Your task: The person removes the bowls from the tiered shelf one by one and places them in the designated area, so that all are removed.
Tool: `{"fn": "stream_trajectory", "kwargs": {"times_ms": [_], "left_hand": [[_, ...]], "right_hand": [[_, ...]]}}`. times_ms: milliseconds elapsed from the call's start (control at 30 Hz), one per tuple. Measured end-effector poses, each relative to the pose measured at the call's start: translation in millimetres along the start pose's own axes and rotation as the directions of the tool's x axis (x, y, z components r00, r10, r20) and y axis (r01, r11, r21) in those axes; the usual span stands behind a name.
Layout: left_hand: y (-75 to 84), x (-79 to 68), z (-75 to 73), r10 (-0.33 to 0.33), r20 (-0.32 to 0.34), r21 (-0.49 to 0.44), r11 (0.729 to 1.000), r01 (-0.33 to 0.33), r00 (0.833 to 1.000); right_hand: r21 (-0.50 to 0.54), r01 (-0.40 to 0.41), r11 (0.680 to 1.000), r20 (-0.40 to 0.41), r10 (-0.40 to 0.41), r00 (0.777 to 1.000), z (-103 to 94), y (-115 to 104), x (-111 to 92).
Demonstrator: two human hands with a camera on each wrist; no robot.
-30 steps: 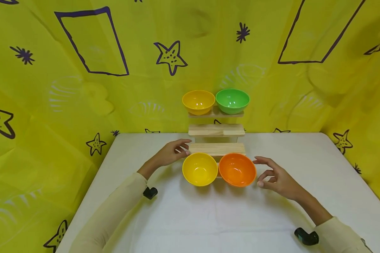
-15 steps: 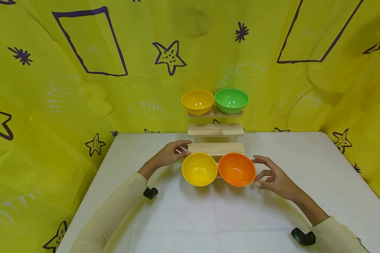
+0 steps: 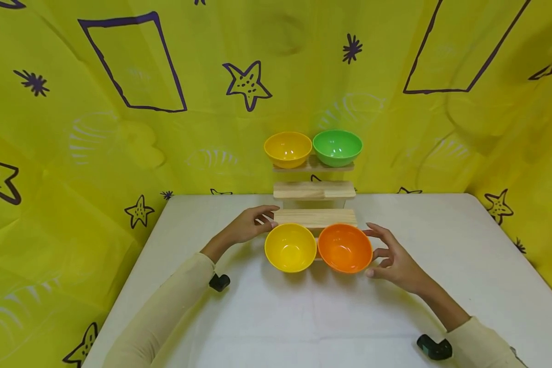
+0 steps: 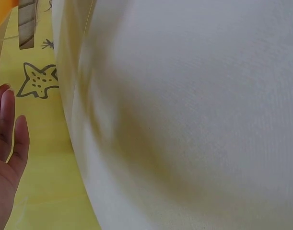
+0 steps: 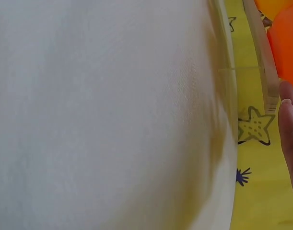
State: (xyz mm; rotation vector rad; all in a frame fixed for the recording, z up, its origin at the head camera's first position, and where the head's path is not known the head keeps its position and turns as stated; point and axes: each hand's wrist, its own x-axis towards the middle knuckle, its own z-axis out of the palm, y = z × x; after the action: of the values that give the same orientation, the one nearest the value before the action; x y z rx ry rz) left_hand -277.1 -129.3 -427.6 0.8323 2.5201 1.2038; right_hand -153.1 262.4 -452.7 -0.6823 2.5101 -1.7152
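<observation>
In the head view, a yellow bowl point(image 3: 290, 248) and an orange bowl point(image 3: 345, 248) sit side by side on the lowest step of a wooden stepped rack point(image 3: 315, 217). My left hand point(image 3: 253, 223) is at the rack's left end, index fingertip by the shelf and thumb close to the yellow bowl's rim. In the left wrist view its fingers point(image 4: 20, 139) look fairly straight. My right hand point(image 3: 397, 260) lies along the orange bowl's right side, fingers and thumb spread and loosely bent at its rim. Only some of its fingers point(image 5: 287, 120) show in the right wrist view.
A yellow-orange bowl point(image 3: 288, 150) and a green bowl point(image 3: 338, 148) stand on the rack's top shelf. The middle shelf point(image 3: 314, 189) lies between the tiers. A white cloth point(image 3: 276, 317) covers the table, and a yellow patterned curtain point(image 3: 202, 128) hangs behind and at both sides.
My right hand has moved left, closer to the orange bowl, its fingertips now at the rim. My left hand and all the bowls stay where they were.
</observation>
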Motion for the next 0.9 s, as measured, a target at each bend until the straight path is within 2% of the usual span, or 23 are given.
{"fn": "stream_trajectory", "kwargs": {"times_ms": [133, 467, 900], "left_hand": [[0.4, -0.6, 0.7, -0.006, 0.000, 0.001, 1.000, 0.006, 1.000], [1.6, -0.7, 0.8, -0.008, -0.005, 0.019, 1.000, 0.008, 1.000], [2.7, -0.4, 1.7, -0.047, 0.001, 0.011, 0.999, 0.047, 0.999]], "right_hand": [[0.043, 0.004, 0.999, 0.003, -0.004, 1.000, 4.4, 0, 0], [0.022, -0.049, 0.999, -0.025, 0.049, 0.998, 15.5, -3, 1], [0.081, -0.044, 0.996, -0.028, 0.046, 0.999, 24.7, -7, 3]]}}
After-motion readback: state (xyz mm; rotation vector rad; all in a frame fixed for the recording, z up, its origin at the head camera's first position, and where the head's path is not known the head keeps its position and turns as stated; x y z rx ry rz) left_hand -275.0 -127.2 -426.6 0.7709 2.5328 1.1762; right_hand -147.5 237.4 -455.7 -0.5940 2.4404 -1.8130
